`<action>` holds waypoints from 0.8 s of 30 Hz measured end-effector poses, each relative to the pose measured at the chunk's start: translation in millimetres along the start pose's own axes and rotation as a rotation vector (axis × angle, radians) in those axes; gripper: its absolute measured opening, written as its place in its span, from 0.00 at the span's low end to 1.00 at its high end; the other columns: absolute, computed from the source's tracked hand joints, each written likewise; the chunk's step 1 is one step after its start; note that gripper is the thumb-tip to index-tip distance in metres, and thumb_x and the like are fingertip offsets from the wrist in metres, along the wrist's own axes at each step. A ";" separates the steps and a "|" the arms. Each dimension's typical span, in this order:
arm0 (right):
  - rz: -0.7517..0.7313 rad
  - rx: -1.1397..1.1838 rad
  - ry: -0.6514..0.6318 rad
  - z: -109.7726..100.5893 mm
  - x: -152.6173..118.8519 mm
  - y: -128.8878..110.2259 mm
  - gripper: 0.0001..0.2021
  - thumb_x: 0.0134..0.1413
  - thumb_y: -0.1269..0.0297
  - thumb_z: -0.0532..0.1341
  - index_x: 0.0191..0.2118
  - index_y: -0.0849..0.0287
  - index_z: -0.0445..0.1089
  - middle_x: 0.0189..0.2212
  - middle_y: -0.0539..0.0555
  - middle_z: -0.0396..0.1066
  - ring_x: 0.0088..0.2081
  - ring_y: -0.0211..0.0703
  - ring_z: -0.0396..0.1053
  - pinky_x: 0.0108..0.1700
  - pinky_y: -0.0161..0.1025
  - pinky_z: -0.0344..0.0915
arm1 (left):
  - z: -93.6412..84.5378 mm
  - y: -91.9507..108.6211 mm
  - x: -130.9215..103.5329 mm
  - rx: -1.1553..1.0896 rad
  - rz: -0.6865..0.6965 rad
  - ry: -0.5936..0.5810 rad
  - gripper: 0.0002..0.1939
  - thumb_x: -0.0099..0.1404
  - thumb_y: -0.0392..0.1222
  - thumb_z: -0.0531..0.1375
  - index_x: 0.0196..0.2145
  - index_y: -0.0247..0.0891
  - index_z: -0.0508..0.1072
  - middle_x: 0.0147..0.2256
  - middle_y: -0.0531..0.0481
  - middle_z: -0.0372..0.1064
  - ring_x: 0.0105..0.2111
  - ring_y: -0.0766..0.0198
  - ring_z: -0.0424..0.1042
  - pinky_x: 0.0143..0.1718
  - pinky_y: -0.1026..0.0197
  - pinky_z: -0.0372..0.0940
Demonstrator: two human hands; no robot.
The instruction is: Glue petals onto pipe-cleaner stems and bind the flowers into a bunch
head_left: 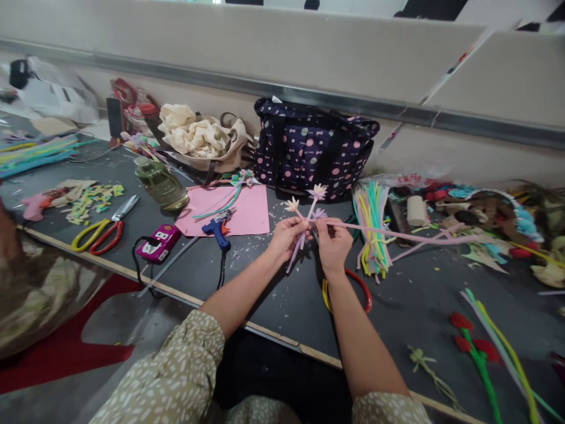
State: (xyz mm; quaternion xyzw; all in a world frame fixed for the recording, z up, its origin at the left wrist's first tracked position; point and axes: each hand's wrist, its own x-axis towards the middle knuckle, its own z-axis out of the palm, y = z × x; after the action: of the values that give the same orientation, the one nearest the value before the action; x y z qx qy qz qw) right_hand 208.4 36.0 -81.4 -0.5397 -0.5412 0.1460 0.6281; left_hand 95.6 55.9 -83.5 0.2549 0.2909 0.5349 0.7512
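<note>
Small pipe-cleaner flowers (316, 191) in cream and lilac stand up from between my two hands. Their lilac stems run down through the closed fingers of my left hand (288, 237). My right hand (334, 244) pinches a long pink pipe cleaner (397, 234), which stretches away to the right across the table. Both sets of fingertips nearly meet around the stems. Beneath my right wrist lie scissors with red and yellow handles (367, 297), partly hidden by the arm. A bundle of pastel pipe cleaners (371, 227) rests just right of that hand.
Left of my hands are a blue glue gun (217, 231), pink paper (256, 212), a magenta box (159, 242), a bottle (161, 182) and more scissors (106, 227). A dark patterned bag (313, 147) stands behind. Red pipe-cleaner flowers (477, 344) lie right. Another person's hand (9, 235) shows far left.
</note>
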 end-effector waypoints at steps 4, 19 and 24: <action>0.005 0.024 -0.003 -0.7 1.3 0.0 0.09 0.56 0.59 0.62 0.31 0.59 0.72 0.29 0.51 0.73 0.30 0.40 0.70 0.35 0.36 0.66 | -2.1 0.2 1.4 -0.029 -0.017 -0.035 0.15 0.45 0.40 0.73 0.27 0.31 0.73 0.24 0.51 0.71 0.22 0.69 0.70 0.28 0.64 0.70; -0.067 -0.013 -0.072 -1.5 0.9 0.1 0.10 0.59 0.59 0.59 0.32 0.58 0.73 0.31 0.52 0.74 0.33 0.41 0.71 0.36 0.36 0.66 | -1.6 4.0 1.7 0.016 -0.012 -0.002 0.15 0.46 0.40 0.72 0.29 0.30 0.74 0.24 0.50 0.71 0.21 0.70 0.69 0.27 0.64 0.71; -0.026 -0.057 -0.098 -1.3 -0.2 1.3 0.11 0.59 0.58 0.59 0.32 0.58 0.71 0.31 0.52 0.73 0.31 0.40 0.70 0.33 0.35 0.65 | -3.6 2.0 2.1 0.041 -0.004 0.019 0.16 0.44 0.40 0.72 0.29 0.31 0.73 0.24 0.51 0.70 0.20 0.71 0.67 0.25 0.64 0.70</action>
State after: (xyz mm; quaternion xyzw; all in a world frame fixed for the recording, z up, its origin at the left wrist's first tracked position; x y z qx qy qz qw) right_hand 210.0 35.6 -82.4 -0.5425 -0.5823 0.1484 0.5870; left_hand 92.3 58.7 -85.0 0.2647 0.3096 0.5296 0.7441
